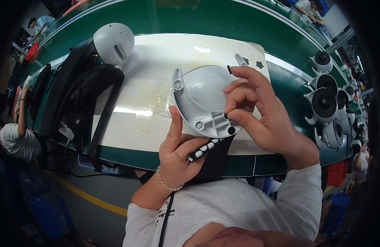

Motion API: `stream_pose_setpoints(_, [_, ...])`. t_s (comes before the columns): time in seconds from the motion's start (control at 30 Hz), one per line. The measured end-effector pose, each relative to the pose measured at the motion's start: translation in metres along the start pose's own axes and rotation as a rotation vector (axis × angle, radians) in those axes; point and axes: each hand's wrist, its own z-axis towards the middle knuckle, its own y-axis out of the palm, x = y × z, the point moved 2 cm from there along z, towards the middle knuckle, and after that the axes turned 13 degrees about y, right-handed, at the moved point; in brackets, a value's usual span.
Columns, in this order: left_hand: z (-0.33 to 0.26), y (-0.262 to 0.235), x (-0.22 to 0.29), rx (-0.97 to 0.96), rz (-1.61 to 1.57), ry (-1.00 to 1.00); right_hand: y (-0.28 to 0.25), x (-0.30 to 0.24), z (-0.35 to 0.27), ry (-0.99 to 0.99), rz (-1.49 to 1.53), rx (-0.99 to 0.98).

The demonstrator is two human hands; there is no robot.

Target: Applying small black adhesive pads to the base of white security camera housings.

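A pale grey plastic housing with a domed middle and projecting feet lies before me on the work surface. My left hand is at its near left edge, thumb pointing up, fingers closed round a black strip with white oval spots. Over the housing's right side my right hand pinches a small black pad between thumb and a finger, close to the near foot. Another small black piece sits at its raised index fingertip. A round black pad shows on the near foot.
A white board lies on the green bench. To the left are a pale domed shell and a black bag with straps. Several white units with black discs stand at right. Other people work farther off.
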Motion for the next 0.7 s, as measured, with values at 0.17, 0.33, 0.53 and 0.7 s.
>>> stream_pose_setpoints(0.17, [0.001,0.000,0.000,0.000,0.002,-0.006,0.001,0.005,-0.004,-0.083,-0.131,0.074])
stream_pose_setpoints(0.33, [-0.001,0.002,0.000,0.007,-0.012,-0.021,0.006,0.003,-0.017,-0.314,-0.478,0.267])
stream_pose_setpoints(0.53, [-0.003,-0.001,0.001,0.005,-0.028,-0.090,-0.002,-0.005,-0.029,-0.278,-0.579,0.251])
stream_pose_setpoints(0.7, [-0.002,0.001,0.004,0.016,0.037,-0.058,-0.022,0.027,-0.024,-0.060,-0.044,0.337])
